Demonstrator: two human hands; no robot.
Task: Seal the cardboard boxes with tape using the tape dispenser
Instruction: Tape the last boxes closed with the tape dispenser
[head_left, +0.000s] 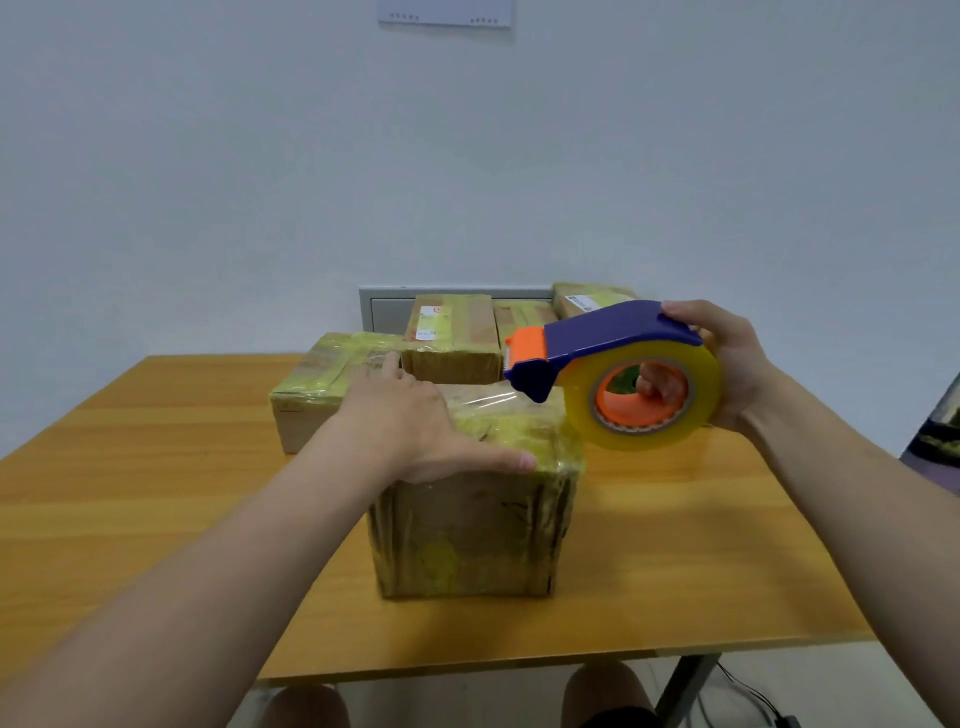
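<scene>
A cardboard box (467, 530) wrapped in yellowish clear tape stands in the middle of the wooden table (675, 561). My left hand (415, 421) lies flat on its top, fingers spread, thumb along the near top edge. My right hand (727, 364) holds a blue and orange tape dispenser (597, 340) with a roll of clear tape (644, 395), fingers through the roll's core. The dispenser's orange blade end hovers over the box's far right top corner, and a strip of tape runs from it down onto the box top.
Several more taped cardboard boxes sit behind: one at the left (322, 384), others stacked at the table's far edge (452, 332) against the wall. A grey panel (384, 312) stands behind them. A dark object (935, 431) is at the right edge. My knees show below the table.
</scene>
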